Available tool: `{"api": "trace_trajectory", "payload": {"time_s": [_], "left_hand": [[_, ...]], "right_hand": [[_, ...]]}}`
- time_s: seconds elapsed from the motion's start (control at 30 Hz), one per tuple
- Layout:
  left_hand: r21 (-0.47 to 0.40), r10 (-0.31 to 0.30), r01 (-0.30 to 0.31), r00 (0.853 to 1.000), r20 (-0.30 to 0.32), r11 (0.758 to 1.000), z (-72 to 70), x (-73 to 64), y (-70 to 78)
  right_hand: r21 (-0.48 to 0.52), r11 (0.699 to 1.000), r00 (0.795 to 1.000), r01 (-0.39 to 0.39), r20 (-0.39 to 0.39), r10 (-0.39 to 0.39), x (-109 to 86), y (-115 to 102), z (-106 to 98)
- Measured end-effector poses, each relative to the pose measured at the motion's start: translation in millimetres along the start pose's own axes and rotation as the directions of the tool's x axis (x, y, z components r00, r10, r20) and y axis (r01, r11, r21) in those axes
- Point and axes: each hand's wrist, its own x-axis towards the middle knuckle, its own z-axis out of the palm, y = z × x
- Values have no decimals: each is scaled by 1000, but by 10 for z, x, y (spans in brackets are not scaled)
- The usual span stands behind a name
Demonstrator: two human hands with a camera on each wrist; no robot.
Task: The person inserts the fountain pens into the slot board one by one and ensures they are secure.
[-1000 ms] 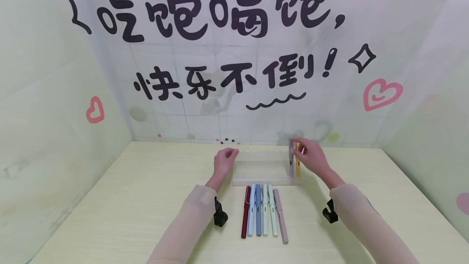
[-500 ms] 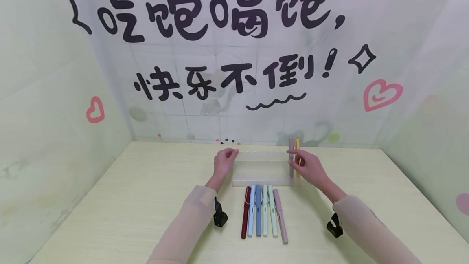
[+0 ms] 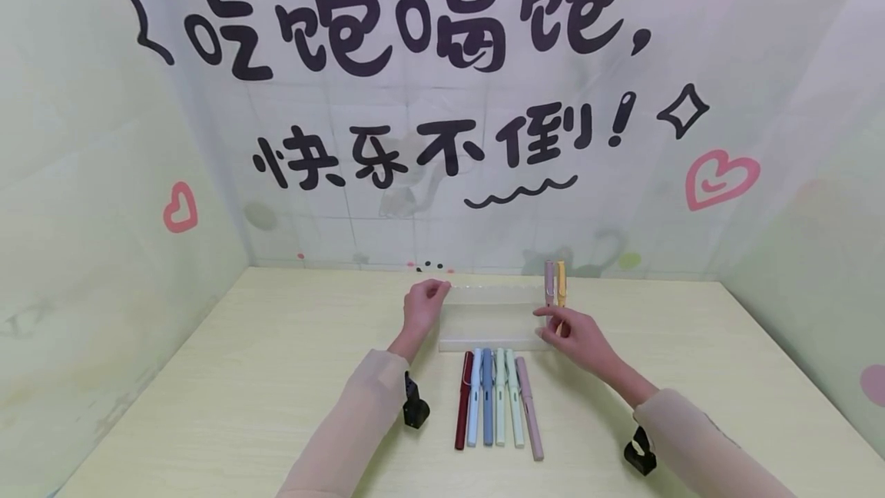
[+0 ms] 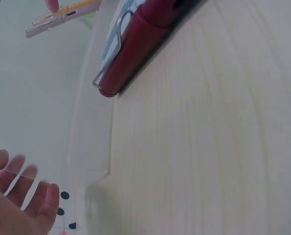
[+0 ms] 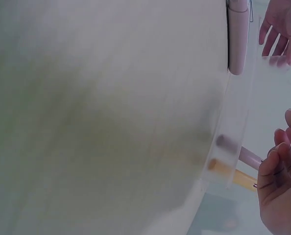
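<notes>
— Lowered since the earlier frame is the right hand [image 3: 577,335], brought down at centre right until its fingertips are set before the lower half of the standing lilac pen [image 3: 549,277]. The left hand [image 3: 423,304] has not been shifted.

— And around them, biggest first?

— Most of the upper frame is filled by a pale, faintly creased backdrop [image 3: 346,240], printed with black characters and pink hearts. Beneath it, a smooth, light wood-grained table [image 3: 207,375] is spread.

— What is held in the container?

— At centre, a clear plastic stand [image 3: 477,345] is seen, its flat panel fronted by a low, straight lip. Upright at its right end are kept the standing lilac pen and a yellow pen [image 3: 561,279]; their feet are seen through the lip.

— How are the fingers placed?

— The stand's upper left corner is pinched by the left hand. The right hand's fingers are loosely bent and nothing is gripped, a narrow gap being left at the thumb; whether a pen is touched cannot be told.

— And the smaller things?

— At lower centre, six slim round pens are laid: a dark red pen [image 3: 463,400], a light blue pen [image 3: 474,398], a blue pen [image 3: 488,398], two pale green pens [image 3: 508,398] and a lying lilac pen [image 3: 530,410]. On the dark red one, a bent wire clip [image 4: 119,43] is shown.
</notes>
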Motion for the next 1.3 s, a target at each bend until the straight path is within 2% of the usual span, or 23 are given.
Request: {"api": "trace_trajectory", "payload": {"time_s": [0.27, 0.53, 0.67, 0.87, 1.03, 1.3], "left_hand": [[8, 1, -1, 1000, -3, 1000, -11, 1, 12], [14, 2, -2, 1000, -3, 1000, -8, 25, -11], [14, -3, 3, 1000, -1, 1000, -4, 26, -11], [11, -6, 6, 1000, 1, 1000, -2, 17, -5], [12, -2, 2, 1000, 0, 1000, -3, 10, 2], [20, -2, 2, 1000, 0, 1000, 0, 11, -3]], "right_hand": [[35, 998, 992, -43, 124, 39, -100, -54, 66], [67, 986, 960, -150, 247, 129, -159, -105, 143], [111, 968, 939, -225, 290, 185, -181, -148, 172], [155, 936, 910, -316, 329, 253, -209, -171, 218], [166, 918, 898, -361, 326, 295, -227, -202, 247], [80, 932, 900, -353, 303, 314, -213, -254, 272]]}}
